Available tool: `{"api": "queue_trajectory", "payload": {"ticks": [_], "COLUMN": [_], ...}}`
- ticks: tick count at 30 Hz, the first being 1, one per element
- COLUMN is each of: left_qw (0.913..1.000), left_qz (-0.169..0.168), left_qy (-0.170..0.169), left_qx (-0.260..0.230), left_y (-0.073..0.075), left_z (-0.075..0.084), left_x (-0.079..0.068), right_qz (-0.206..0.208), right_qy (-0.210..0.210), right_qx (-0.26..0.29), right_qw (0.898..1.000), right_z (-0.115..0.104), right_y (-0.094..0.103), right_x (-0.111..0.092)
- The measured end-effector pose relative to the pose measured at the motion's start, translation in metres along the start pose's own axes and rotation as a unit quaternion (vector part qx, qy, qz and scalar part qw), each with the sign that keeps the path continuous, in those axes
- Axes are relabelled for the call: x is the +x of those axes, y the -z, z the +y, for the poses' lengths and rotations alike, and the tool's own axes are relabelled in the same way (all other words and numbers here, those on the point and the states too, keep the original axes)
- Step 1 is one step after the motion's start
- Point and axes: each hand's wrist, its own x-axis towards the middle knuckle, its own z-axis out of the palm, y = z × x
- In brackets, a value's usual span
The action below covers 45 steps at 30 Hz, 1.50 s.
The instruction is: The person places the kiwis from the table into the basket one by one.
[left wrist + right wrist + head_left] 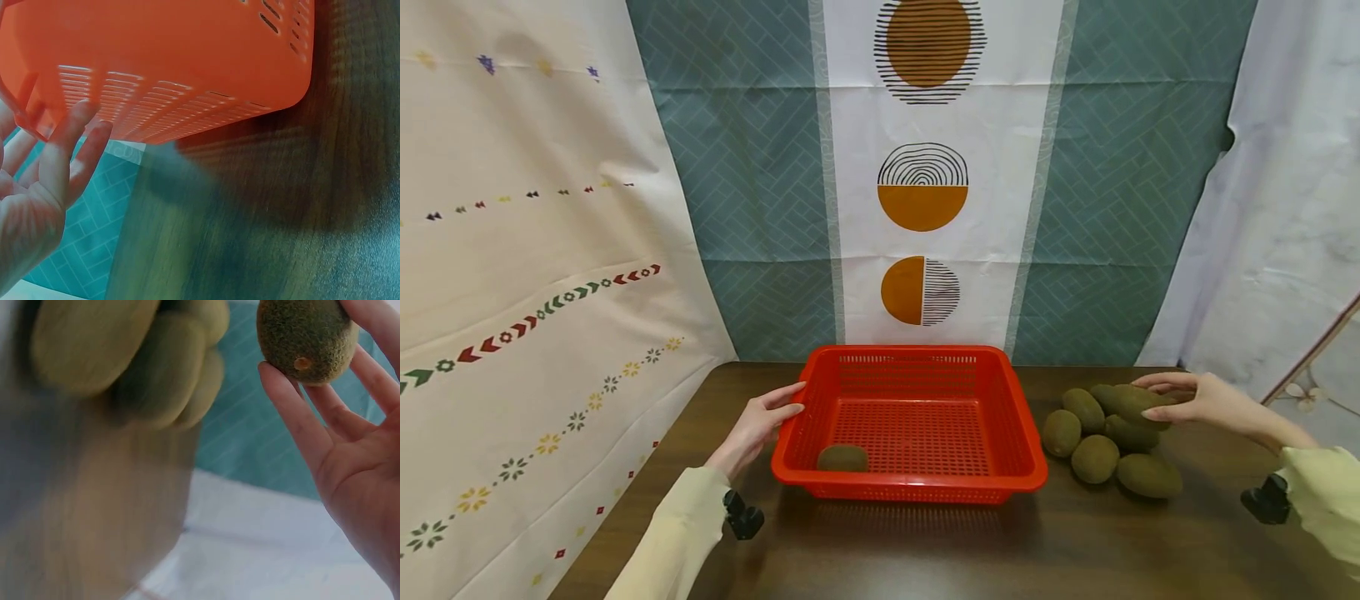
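Nearest camera: pale sleeves (658, 537), coming in at lower left and right. Biggest behind: hung cloths (760, 183), closing off back and both sides. Next down: dark wood tabletop (910, 554). On it, middle: red basket (910, 481), slatted, open-topped, sitting level. Right of that, kiwi pile (1094, 459), just beside the basket wall, some fruit stacked on others. Then hands. Left hand (758, 423) at the basket's left side, fingers fairly straight, touching near the rim, not wrapped round anything. Right hand (1206, 404) at the pile's far right, thumb and fingers pinching one fruit. Smallest: held kiwi (306, 337), in the right fingertips, gap to other fruit in the right wrist view, hard to tell if touching fruit beneath; lone kiwi (842, 459) on the basket floor, near-left corner. Step in hand, judging from this: taking a kiwi off the pile, just one seen in the basket. Next move probably calls for a secure pinch, a straight lift off neighbours, enough height to clear the right rim. Edges: right rim the one to watch, with pile fruit close by and likely to roll if knocked. Room: plenty of bare basket floor at centre and right, open air above, bare wood in front; tight at back, close to cloth.
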Motion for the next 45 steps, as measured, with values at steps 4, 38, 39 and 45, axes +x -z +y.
{"api": "queue_trajectory", "payload": {"ticks": [4,38,39,45], "left_qw": [0.9999,0.9963,0.9960,0.9954], "left_qz": [-0.012,0.047,0.049,0.056], "left_qy": [0.002,-0.041,-0.043,-0.056], "left_qx": [0.001,0.059,0.061,0.054], "left_y": [-0.002,-0.005,-0.006,-0.007], "left_z": [0.008,-0.015,-0.015,-0.015], "left_x": [-0.006,0.001,0.001,0.003], "right_qz": [0.019,-0.077,-0.078,-0.090], "right_qy": [0.010,0.135,0.136,0.138], "right_qx": [-0.013,0.118,0.118,0.134], "right_qw": [1.000,0.981,0.981,0.977], "right_z": [-0.020,-0.149,-0.151,-0.164], "right_y": [-0.004,-0.082,-0.085,-0.099], "right_x": [0.016,0.140,0.142,0.153]}}
